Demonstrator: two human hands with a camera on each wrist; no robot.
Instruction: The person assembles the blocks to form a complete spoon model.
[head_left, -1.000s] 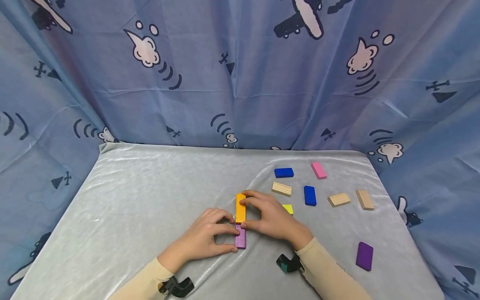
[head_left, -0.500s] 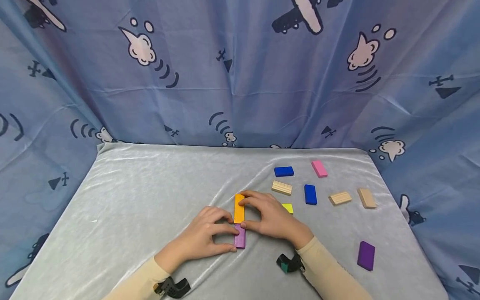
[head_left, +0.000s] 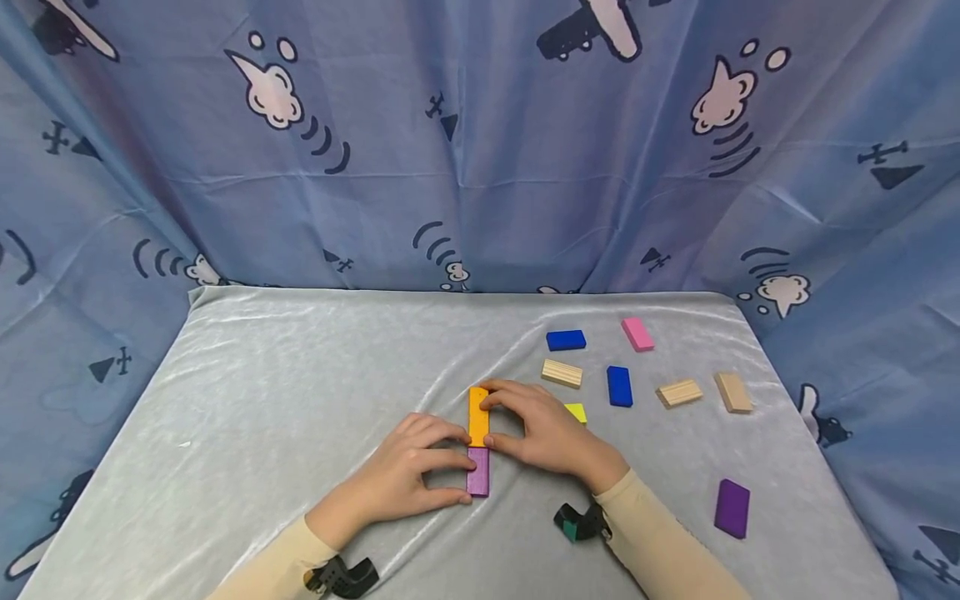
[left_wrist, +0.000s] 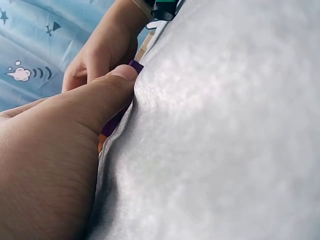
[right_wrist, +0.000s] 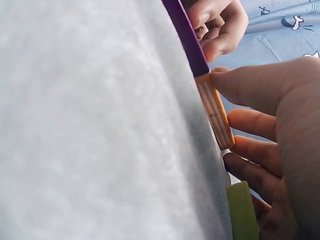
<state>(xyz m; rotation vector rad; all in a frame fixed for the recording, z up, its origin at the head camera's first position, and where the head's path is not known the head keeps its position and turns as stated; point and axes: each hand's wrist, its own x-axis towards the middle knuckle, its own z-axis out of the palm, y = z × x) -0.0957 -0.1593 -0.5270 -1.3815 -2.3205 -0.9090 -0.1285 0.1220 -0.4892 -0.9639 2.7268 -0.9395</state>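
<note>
On cloth, left fingers grip a purple block, right fingers an orange block.

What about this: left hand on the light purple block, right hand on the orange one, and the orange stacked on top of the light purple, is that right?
Not stacked: the head view shows the orange block and light purple block end to end on the cloth. The left hand and right hand are as you said.
</note>
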